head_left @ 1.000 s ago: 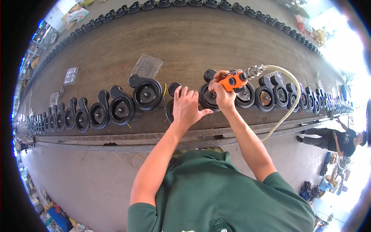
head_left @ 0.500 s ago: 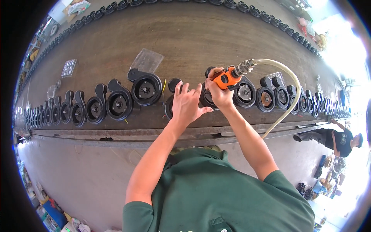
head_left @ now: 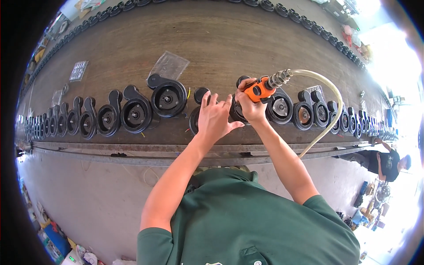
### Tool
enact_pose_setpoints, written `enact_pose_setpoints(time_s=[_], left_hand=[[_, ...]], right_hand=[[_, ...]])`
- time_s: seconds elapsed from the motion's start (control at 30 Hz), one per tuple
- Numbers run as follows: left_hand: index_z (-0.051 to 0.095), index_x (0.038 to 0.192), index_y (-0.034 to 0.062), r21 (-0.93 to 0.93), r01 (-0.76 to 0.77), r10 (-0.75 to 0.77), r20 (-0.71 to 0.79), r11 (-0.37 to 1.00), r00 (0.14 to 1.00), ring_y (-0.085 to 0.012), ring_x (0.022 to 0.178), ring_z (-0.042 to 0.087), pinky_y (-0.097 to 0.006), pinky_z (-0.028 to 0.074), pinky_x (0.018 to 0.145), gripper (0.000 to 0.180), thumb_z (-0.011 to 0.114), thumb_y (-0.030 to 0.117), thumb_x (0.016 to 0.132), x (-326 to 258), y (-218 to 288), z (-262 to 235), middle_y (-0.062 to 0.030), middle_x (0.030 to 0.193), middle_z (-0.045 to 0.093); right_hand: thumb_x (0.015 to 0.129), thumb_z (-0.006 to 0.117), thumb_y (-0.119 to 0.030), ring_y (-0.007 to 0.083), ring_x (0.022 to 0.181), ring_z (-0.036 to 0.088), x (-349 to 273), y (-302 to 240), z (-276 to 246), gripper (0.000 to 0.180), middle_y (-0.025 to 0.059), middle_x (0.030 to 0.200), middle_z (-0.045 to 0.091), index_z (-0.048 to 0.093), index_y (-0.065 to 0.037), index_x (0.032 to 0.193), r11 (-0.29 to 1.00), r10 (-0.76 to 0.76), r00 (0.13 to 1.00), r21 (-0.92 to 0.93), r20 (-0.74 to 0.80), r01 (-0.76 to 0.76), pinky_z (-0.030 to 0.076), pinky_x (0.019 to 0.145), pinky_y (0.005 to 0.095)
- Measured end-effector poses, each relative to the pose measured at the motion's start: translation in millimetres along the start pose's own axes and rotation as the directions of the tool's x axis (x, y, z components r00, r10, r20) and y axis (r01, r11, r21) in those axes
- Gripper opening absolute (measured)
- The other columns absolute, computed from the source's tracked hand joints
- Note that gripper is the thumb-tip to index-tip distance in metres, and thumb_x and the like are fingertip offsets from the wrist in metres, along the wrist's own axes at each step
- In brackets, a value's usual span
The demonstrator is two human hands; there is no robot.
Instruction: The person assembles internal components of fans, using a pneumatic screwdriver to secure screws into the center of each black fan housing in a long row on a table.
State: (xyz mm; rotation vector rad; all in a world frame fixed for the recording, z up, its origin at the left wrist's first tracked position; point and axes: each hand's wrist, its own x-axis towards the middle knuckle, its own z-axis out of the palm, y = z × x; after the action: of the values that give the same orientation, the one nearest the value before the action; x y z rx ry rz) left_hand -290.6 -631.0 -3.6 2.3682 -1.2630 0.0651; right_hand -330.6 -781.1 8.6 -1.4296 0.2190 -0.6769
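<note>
Green shirt is filling the bottom of the view, and both forearms are reaching up from it to the near edge of the wooden counter (head_left: pixel 247 39). Left hand (head_left: pixel 215 118) is lying open and flat on a black round housing (head_left: pixel 197 115) in the long row of matching housings, while the right hand (head_left: pixel 250 106) is keeping its grip closed around an orange air tool (head_left: pixel 259 89) pressed onto the same housing. Tool's pale hose (head_left: pixel 329 117) is looping off right, and a clear plastic bag (head_left: pixel 169 65) is lying farther back.
</note>
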Motion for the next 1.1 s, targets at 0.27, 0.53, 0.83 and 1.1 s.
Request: enact_pose_setpoints(time_s=[0.27,0.53,0.83,1.1], left_hand=[[0.063,0.136,-0.002,0.018,0.023,-0.024,0.047,1.0,0.999,-0.0347,0.125,0.058,-0.052,0.026,0.121,0.097,0.079,0.068,0.071,0.4,4.7,-4.4,-0.0116,0.1,0.076],[0.064,0.137,0.008,-0.004,-0.029,0.029,-0.024,1.0,0.999,-0.03,0.12,0.057,-0.052,0.027,0.118,0.083,0.08,0.061,0.075,-1.4,5.2,-1.3,-0.0119,0.115,0.07],[0.071,0.112,0.0195,-0.026,-0.132,0.129,-0.089,0.991,0.988,-0.0294,0.116,0.06,-0.055,0.03,0.116,0.053,0.085,0.052,0.072,-2.3,1.0,3.9,-0.0076,0.107,0.07],[0.072,0.113,0.0203,-0.039,-0.128,0.125,-0.072,0.991,0.989,-0.0308,0.118,0.061,-0.055,0.029,0.117,0.054,0.084,0.054,0.073,-3.0,1.1,3.3,-0.0098,0.113,0.072]], right_hand=[[0.077,0.064,0.005,0.011,0.074,0.062,1.3,-3.8,4.4,0.015,0.0058,0.085,0.066,0.062,0.001,0.091,0.998,-0.017,0.999,0.058,-0.035,0.019,0.053,0.067,0.0287],[0.084,0.058,0.005,0.0101,0.065,0.061,15.1,-40.8,-10.4,0.023,0.0022,0.077,0.063,0.058,0.003,0.107,0.986,-0.116,0.985,0.108,-0.126,0.13,0.05,0.063,0.0245],[0.084,0.056,0.002,0.0121,0.061,0.06,27.7,-14.3,-48.1,0.02,0.0033,0.072,0.061,0.058,0.003,0.103,0.99,-0.079,0.962,0.094,-0.262,0.107,0.049,0.059,0.0253],[0.085,0.052,0.005,0.017,0.067,0.058,22.3,-4.7,-54.4,0.023,0.0077,0.078,0.058,0.055,0.002,0.107,0.996,-0.073,0.983,0.04,-0.17,0.081,0.051,0.066,0.0333]])
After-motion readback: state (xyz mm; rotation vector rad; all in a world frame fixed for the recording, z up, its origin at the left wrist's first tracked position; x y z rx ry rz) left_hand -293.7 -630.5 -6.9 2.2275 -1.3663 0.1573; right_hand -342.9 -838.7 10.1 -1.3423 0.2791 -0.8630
